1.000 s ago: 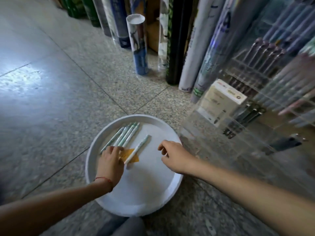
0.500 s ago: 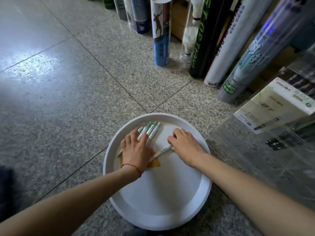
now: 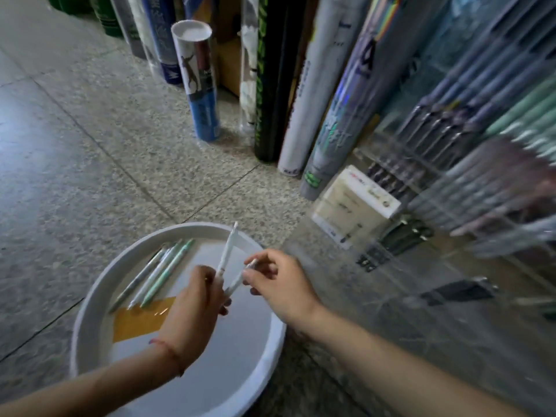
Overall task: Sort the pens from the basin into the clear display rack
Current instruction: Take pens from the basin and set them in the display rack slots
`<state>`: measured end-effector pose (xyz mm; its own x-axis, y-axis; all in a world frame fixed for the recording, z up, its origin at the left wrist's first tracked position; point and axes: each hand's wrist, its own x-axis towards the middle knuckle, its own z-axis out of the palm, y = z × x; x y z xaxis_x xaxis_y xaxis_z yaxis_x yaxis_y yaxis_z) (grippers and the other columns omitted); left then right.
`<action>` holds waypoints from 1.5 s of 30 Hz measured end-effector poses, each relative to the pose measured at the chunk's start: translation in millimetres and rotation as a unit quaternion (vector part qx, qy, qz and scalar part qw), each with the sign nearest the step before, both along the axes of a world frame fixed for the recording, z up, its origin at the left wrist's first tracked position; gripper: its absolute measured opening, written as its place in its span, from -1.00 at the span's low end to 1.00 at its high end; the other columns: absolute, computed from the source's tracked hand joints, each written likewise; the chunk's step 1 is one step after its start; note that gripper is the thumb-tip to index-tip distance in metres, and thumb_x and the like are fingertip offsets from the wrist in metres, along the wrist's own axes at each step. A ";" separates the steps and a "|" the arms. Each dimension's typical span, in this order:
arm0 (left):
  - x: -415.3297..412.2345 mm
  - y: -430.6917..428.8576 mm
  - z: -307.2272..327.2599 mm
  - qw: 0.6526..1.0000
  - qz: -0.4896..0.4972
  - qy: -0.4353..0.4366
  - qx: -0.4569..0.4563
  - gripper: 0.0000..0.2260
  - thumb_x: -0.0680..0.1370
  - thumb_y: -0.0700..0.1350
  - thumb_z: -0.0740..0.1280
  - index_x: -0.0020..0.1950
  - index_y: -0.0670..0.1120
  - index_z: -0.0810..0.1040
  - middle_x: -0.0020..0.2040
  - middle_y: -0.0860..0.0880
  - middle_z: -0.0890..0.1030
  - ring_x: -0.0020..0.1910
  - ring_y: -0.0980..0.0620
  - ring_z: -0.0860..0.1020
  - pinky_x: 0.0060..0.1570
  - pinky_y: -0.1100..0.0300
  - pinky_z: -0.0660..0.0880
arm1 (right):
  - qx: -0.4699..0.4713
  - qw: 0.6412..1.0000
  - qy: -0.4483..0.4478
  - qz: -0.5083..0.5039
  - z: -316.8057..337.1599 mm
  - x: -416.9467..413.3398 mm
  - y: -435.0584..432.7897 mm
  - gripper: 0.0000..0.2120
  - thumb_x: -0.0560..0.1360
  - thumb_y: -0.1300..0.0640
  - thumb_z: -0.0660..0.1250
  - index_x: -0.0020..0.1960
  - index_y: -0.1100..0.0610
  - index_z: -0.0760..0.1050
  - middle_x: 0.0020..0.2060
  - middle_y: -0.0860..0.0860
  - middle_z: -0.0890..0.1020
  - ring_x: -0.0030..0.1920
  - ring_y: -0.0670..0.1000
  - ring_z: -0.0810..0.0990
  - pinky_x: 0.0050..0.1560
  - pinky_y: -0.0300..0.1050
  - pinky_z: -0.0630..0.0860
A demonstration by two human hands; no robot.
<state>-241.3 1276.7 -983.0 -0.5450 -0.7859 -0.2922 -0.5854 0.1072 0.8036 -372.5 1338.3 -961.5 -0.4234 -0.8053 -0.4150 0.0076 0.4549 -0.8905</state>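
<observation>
Emptying the basin (image 3: 85,320) seems the step in hand: left hand (image 3: 195,311) grips a white pen (image 3: 227,254) upright, right hand (image 3: 282,285) pinches a second pen (image 3: 239,279), both above the basin. Other pens (image 3: 156,275) lie inside. Next, likely, both must travel right into the rack's (image 3: 451,260) matching slots.

Legible markings. A large figure resembling "4" stands on the silver tube (image 3: 365,60). A white "W"-like mark sits near the foot of the dark blue tube (image 3: 171,74). Green lettering runs up the black tube (image 3: 261,85), and small print covers the cream box (image 3: 355,203) at the clear display rack (image 3: 391,311); both are too blurred to read.
</observation>
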 end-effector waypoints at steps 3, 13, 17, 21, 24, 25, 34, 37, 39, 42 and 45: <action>-22.0 28.8 42.5 0.993 -0.047 0.098 0.046 -0.89 0.57 -0.15 0.15 -0.07 -0.06 0.45 -0.31 -0.08 0.59 -0.30 0.07 0.57 -0.18 0.10 0.54 | -0.058 0.997 -0.022 -0.048 42.1 -17.0 31.9 -0.89 0.52 0.28 0.30 -0.12 0.09 0.47 -0.18 0.10 0.61 -0.17 -0.01 0.64 -0.07 -0.05 0.63; -95.6 82.2 126.6 0.939 -0.182 0.158 0.244 -0.89 0.54 -0.28 0.22 -0.07 -0.21 0.54 -0.29 -0.06 0.67 -0.35 0.09 0.62 -0.36 0.29 0.55 | -0.196 0.964 -0.013 -0.179 145.8 -81.9 139.6 -0.87 0.47 0.35 0.29 -0.05 0.19 0.54 -0.16 0.15 0.68 -0.13 0.05 0.68 -0.14 -0.13 0.63; -112.9 95.3 147.2 0.918 -0.195 0.167 0.301 -0.90 0.52 -0.30 0.24 -0.05 -0.26 0.54 -0.26 -0.10 0.68 -0.37 0.06 0.62 -0.40 0.24 0.56 | -0.217 0.953 0.007 -0.210 161.0 -97.0 163.2 -0.82 0.47 0.32 0.29 0.05 0.19 0.53 -0.17 0.08 0.68 -0.14 0.00 0.68 -0.14 -0.14 0.62; -123.6 109.8 165.1 0.912 -0.196 0.169 0.317 -0.91 0.51 -0.32 0.24 -0.06 -0.27 0.53 -0.29 -0.12 0.67 -0.39 0.03 0.61 -0.41 0.18 0.58 | -0.206 0.954 0.027 -0.216 169.3 -106.9 175.7 -0.76 0.47 0.29 0.32 0.11 0.10 0.51 -0.25 -0.01 0.66 -0.14 -0.04 0.65 0.08 0.06 0.58; -137.8 119.2 178.0 0.916 -0.219 0.163 0.295 -0.92 0.53 -0.31 0.23 -0.07 -0.25 0.52 -0.29 -0.10 0.67 -0.37 0.03 0.63 -0.38 0.15 0.60 | -0.202 0.956 0.033 -0.210 174.9 -112.7 183.4 -0.70 0.47 0.31 0.33 0.15 0.05 0.49 -0.21 -0.02 0.65 -0.14 -0.10 0.63 0.05 -0.04 0.58; -143.8 122.2 182.8 0.917 -0.231 0.162 0.281 -0.92 0.54 -0.30 0.22 -0.06 -0.24 0.51 -0.28 -0.09 0.67 -0.35 0.03 0.64 -0.37 0.15 0.60 | -0.201 0.956 0.044 -0.211 177.3 -115.1 186.0 -0.68 0.48 0.31 0.32 0.18 0.04 0.48 -0.20 -0.05 0.66 -0.14 -0.14 0.63 0.01 -0.12 0.57; -185.6 158.4 218.4 0.909 -0.274 0.178 0.260 -0.89 0.58 -0.26 0.18 0.02 -0.20 0.48 -0.23 -0.10 0.66 -0.34 0.02 0.64 -0.31 0.09 0.60 | -0.217 0.933 0.109 -0.266 209.5 -143.1 211.0 -0.67 0.49 0.29 0.32 0.21 0.03 0.48 -0.19 -0.07 0.67 -0.05 -0.07 0.64 0.21 0.12 0.50; -186.7 162.4 214.7 0.912 -0.286 0.178 0.234 -0.89 0.58 -0.27 0.17 0.02 -0.19 0.48 -0.20 -0.11 0.66 -0.32 0.02 0.64 -0.26 0.06 0.61 | -0.199 0.935 0.117 -0.271 210.3 -144.4 218.2 -0.66 0.51 0.29 0.31 0.25 0.08 0.46 -0.11 0.00 0.67 0.01 0.02 0.64 0.22 0.18 0.49; -187.6 163.3 213.1 0.914 -0.296 0.172 0.218 -0.89 0.58 -0.27 0.17 0.00 -0.19 0.48 -0.18 -0.13 0.66 -0.32 0.03 0.64 -0.26 0.06 0.61 | -0.184 0.935 0.127 -0.273 208.6 -144.1 220.4 -0.66 0.51 0.29 0.30 0.26 0.09 0.44 -0.04 0.08 0.66 0.05 0.07 0.62 0.21 0.20 0.48; -191.3 164.3 213.8 0.912 -0.308 0.166 0.212 -0.90 0.57 -0.26 0.18 -0.01 -0.17 0.48 -0.16 -0.14 0.66 -0.31 0.04 0.65 -0.28 0.10 0.62 | -0.174 0.936 0.137 -0.274 209.4 -144.7 223.6 -0.65 0.53 0.30 0.28 0.28 0.09 0.41 -0.05 0.08 0.66 0.05 0.08 0.63 0.19 0.19 0.50; -195.7 166.5 214.9 0.910 -0.308 0.170 0.218 -0.90 0.56 -0.26 0.20 0.01 -0.20 0.49 -0.18 -0.14 0.67 -0.32 0.04 0.65 -0.33 0.14 0.62 | -0.176 0.936 0.143 -0.269 212.3 -147.9 227.6 -0.63 0.54 0.31 0.26 0.31 0.09 0.39 -0.04 0.08 0.65 -0.01 0.01 0.64 0.09 0.09 0.58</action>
